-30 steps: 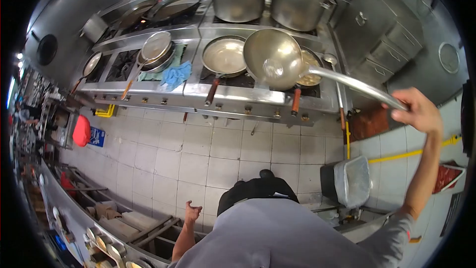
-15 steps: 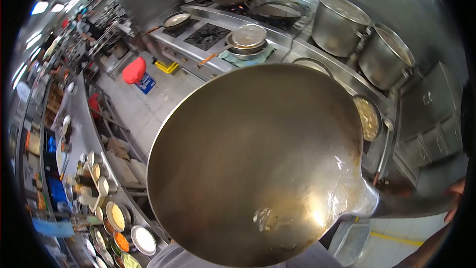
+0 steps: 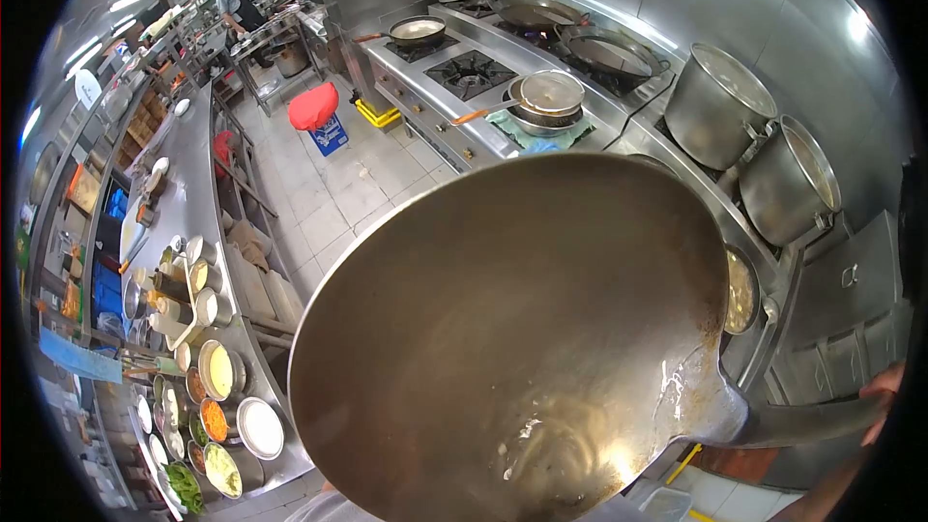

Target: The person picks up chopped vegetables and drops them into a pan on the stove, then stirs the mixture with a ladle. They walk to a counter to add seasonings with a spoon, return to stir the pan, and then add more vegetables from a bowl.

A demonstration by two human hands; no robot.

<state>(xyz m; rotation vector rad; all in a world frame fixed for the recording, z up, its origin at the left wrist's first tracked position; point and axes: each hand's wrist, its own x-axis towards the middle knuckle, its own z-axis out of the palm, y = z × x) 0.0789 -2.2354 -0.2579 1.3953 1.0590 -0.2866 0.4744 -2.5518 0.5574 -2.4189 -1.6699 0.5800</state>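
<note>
A large metal wok [image 3: 512,329] fills the lower middle of the head view, its inside facing me and tilted. Its handle [image 3: 812,422] runs out to the right edge, where the fingers of my right hand [image 3: 884,396] are wrapped round its end. A little shiny liquid and a few small bits lie low in the wok. My left hand does not show. Left of the wok, bowls of yellow food [image 3: 221,371] and shredded orange food [image 3: 214,420] stand on a steel counter beside a white bowl [image 3: 260,428].
A stove [image 3: 471,74] with pans stands ahead, a strainer [image 3: 551,92] on its near edge. Two tall pots [image 3: 720,106] [image 3: 790,181] are at the right. A red-topped blue crate [image 3: 330,134] sits on the floor. A person [image 3: 239,10] stands far back left.
The wok has tilted and sits slightly lower in view, with its handle still in my right hand. The view has shifted, showing more of the left counter and the distant person.
</note>
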